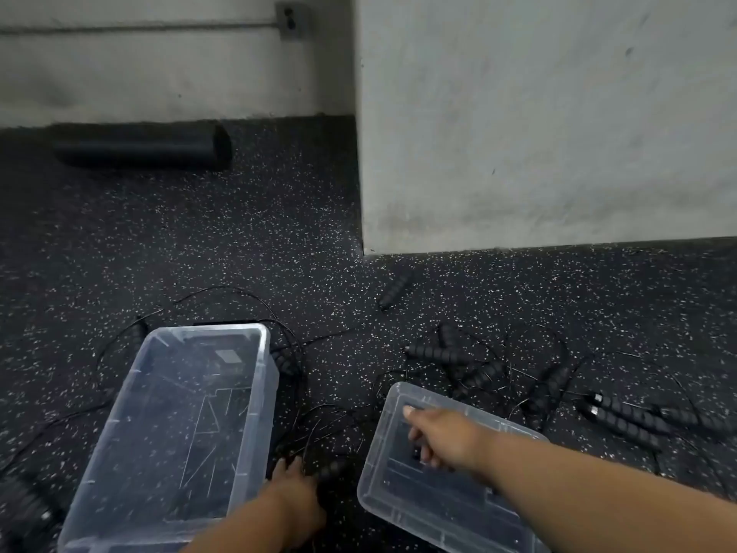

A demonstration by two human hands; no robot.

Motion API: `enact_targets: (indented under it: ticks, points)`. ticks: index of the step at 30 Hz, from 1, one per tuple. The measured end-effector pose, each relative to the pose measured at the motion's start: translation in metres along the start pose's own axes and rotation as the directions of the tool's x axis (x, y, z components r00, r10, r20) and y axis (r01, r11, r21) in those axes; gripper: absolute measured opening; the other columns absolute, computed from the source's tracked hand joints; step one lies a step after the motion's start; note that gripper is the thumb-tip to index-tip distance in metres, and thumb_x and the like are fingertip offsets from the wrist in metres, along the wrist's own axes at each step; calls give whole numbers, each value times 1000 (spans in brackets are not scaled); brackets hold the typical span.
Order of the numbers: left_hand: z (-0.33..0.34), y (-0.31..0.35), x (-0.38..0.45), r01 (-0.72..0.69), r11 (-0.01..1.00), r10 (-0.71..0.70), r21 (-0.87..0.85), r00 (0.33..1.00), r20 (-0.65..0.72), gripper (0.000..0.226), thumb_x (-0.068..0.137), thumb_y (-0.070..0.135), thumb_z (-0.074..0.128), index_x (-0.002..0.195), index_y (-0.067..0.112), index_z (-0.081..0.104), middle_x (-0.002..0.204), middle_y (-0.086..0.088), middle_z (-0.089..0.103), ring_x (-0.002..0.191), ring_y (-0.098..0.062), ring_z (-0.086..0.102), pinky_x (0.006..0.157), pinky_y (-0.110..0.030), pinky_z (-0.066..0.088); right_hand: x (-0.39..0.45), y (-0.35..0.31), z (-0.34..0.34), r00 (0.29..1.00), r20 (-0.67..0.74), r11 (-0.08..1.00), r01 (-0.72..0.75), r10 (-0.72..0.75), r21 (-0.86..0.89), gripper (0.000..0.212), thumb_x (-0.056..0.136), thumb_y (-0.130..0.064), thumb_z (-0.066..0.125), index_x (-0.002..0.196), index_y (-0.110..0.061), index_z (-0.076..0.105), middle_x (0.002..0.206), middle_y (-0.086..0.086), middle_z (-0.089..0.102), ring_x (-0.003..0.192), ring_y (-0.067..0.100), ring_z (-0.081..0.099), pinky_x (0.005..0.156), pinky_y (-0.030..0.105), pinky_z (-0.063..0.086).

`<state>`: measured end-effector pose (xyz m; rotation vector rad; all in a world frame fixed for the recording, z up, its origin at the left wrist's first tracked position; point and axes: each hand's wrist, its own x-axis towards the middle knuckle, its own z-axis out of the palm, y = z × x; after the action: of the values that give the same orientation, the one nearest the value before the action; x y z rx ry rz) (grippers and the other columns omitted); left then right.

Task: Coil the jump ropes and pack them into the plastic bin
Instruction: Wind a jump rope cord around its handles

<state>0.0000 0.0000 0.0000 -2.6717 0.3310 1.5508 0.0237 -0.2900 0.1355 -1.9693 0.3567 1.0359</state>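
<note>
A clear plastic bin [255, 397] stands open on the floor at lower left with no rope inside. Its clear lid [399, 500] lies flat to the right. Black jump ropes lie loose: a tangle of ribbed handles [438, 355] and thin cords beyond the lid, two more handles [626, 419] at the right, and cords [239, 291] looping round the bin. My left hand [297, 492] reaches down between bin and lid, fingers stretched onto the cords, with a black handle [333, 468] beside it. My right hand [440, 435] rests on the lid, index finger pointing forward.
A grey concrete pillar [538, 133] rises straight ahead on the right. A black foam roller [143, 147] lies against the far wall at left. One lone handle [393, 293] sits near the pillar's corner. More handles [24, 500] lie at the lower left edge.
</note>
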Motion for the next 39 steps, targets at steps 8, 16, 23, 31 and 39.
enact_targets:
  ticks: [8,16,23,31,39]
  points:
    - [-11,14,-23,67,963,-97,-262,990,-105,54,95,36,62,146,19,51,145,-9,52,131,-25,55,111,-33,44,6,-2,8,1000,3,996,6,-6,-93,53,108,-60,32,107,-18,65,89,2,67,77,14,60,73,29,46]
    - [-22,19,-58,-100,595,-118,-797,971,-209,35,86,20,81,109,24,55,89,3,66,74,-7,62,68,-16,51,-7,-12,24,997,24,988,74,-71,-137,46,108,-51,46,113,-10,64,88,2,61,76,13,55,71,28,46]
    - [-54,36,-126,-288,108,-38,-951,955,-293,68,62,9,87,126,19,65,106,-8,65,91,-17,68,81,-24,57,-22,-22,40,953,-56,892,258,-298,-370,67,98,-39,66,154,-48,31,126,1,60,107,14,64,97,30,51]
    - [-99,38,-234,-356,-91,77,-930,929,-363,57,72,-6,79,125,13,74,118,-21,74,97,-31,70,85,-41,60,-81,-82,24,858,-239,862,358,-456,-360,20,99,-19,52,80,-26,54,100,-2,52,88,18,57,82,36,47]
    - [-129,52,-335,-532,386,-161,-753,765,-623,24,91,8,77,102,29,76,111,4,76,103,-10,70,80,-18,49,-207,-166,-9,731,-310,794,565,-608,-225,37,100,-38,55,73,-14,47,60,2,51,54,21,43,51,35,35]
